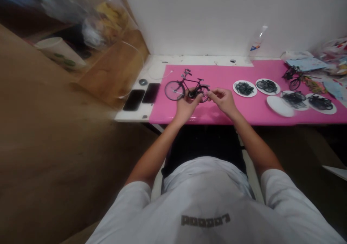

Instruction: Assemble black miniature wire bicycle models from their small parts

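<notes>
A small black model bicycle is held upright above the pink mat, its front wheel and handlebar toward the left. My left hand grips it from below, the thumb against the rear wheel's lower left side. At the right side of that wheel, my right hand is closed in a pinch, thumb and forefinger together at the rim. Whether a small part sits between those fingertips is too fine to make out.
White plates of dark parts stand to the right, one white plate tilted among them. Behind them is another model bicycle. Two dark phones lie left of the pink mat. A clear bottle stands by the wall.
</notes>
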A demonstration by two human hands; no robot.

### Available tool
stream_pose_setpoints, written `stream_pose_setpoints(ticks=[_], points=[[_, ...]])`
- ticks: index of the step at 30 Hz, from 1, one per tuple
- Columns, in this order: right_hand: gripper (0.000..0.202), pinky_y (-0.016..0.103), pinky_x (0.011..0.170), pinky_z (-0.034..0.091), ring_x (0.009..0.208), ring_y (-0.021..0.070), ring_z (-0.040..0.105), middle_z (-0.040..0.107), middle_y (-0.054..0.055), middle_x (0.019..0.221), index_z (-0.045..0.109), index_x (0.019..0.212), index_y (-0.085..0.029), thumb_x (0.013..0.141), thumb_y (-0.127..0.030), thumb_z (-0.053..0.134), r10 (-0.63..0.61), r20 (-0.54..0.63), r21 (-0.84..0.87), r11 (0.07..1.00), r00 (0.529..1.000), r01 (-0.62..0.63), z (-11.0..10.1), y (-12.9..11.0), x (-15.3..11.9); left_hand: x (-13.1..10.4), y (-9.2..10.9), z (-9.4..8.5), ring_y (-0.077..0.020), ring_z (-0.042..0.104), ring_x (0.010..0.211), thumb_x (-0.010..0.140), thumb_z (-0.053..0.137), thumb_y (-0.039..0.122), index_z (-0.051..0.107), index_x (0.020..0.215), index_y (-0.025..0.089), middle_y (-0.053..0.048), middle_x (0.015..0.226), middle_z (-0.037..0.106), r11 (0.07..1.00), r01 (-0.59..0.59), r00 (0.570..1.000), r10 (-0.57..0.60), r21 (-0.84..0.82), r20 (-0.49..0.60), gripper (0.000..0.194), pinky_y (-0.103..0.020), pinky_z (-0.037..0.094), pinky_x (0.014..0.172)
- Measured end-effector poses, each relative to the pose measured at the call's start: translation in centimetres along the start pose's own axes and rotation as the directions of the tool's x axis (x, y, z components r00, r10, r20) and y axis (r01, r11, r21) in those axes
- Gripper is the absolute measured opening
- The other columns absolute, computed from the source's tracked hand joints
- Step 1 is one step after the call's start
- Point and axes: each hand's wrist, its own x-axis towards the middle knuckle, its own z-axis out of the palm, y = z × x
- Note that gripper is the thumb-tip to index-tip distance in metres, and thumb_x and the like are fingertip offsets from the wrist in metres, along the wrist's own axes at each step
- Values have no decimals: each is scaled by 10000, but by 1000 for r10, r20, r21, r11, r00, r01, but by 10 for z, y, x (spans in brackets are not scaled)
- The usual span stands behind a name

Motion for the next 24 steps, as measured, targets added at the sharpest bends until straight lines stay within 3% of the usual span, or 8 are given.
stream_pose_setpoints(ticks=[8,24], points=[[482,288,578,463,606,134,556,689,1,666,809,785,-230,797,-705,891,82,49,59,995,995,-85,-1,2,1,-2,4,2,-190,797,902,881,869,639,710,1250,232,-84,1108,809,998,-51,999,51,-25,-6,572,-288,696,750],[437,291,580,478,605,128,542,673,-6,683,813,818,-233,814,-663,896,81,104,136,986,991,-95,-2,-1,0,-2,4,-3,-198,807,952,913,855,599,712,1299,245,-80,1124,813,999,-37,999,36,21,35,544,-293,685,798]])
